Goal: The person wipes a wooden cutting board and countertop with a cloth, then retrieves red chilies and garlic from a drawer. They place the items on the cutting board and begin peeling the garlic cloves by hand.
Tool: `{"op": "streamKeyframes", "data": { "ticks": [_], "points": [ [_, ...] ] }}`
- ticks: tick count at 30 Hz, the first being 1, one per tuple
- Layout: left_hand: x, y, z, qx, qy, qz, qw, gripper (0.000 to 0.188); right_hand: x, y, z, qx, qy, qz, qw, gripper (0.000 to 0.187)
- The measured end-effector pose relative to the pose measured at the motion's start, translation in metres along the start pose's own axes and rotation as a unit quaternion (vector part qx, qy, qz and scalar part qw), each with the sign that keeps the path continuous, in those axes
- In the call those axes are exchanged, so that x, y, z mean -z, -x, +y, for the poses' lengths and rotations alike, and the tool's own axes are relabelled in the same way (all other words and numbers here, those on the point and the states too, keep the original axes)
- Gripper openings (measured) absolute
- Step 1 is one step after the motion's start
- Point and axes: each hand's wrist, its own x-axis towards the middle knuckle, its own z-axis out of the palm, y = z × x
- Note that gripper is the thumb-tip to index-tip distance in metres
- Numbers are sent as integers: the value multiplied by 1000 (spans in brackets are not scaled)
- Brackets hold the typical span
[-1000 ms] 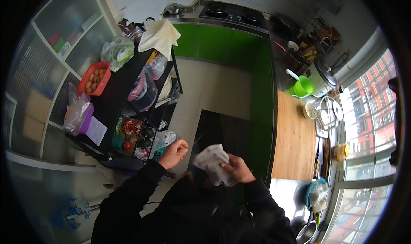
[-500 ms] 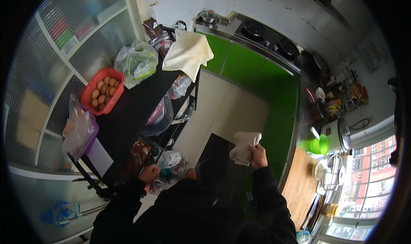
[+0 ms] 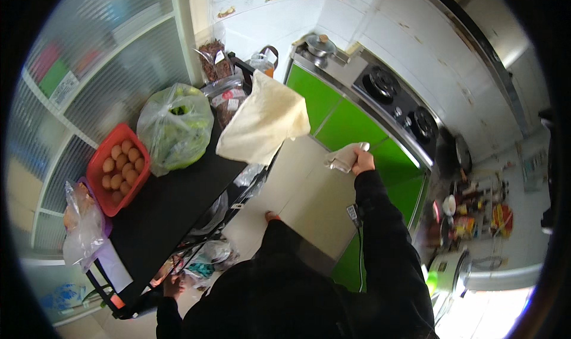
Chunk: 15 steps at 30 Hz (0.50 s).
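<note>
My right hand (image 3: 363, 161) is closed on a folded off-white cloth (image 3: 341, 158), held out over the floor in front of the green cabinets. The cloth droops to the left of the fingers. My left hand (image 3: 173, 286) hangs low beside the near end of the black shelf rack (image 3: 160, 211); its fingers are small and unclear, and I cannot make out anything in them. A larger cream cloth (image 3: 266, 122) drapes over the rack's far corner.
On the rack stand a red basket (image 3: 113, 203) of eggs, a bag of green vegetables (image 3: 178, 131) and a clear plastic bag (image 3: 83, 232). Ahead run green cabinets (image 3: 352, 125) with a gas stove (image 3: 395, 104) and a lidded pot (image 3: 321, 45). A cable plug (image 3: 353, 212) hangs near my right arm.
My view has shifted toward the stove. My right arm has stretched farther forward with the folded cloth, while my left hand sits lower and farther back beside the rack.
</note>
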Motion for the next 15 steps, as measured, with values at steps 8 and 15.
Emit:
{"op": "streamKeyframes", "data": {
  "ticks": [8, 15],
  "points": [
    [-94, 64, 18, 149, 155, 128, 968, 26, -129, -263, -169, 179, -48, -111, 976, 32],
    [-163, 109, 42, 79, 43, 84, 992, 22, -158, -292, -101, -42, 206, -142, 967, 34]
  ]
}}
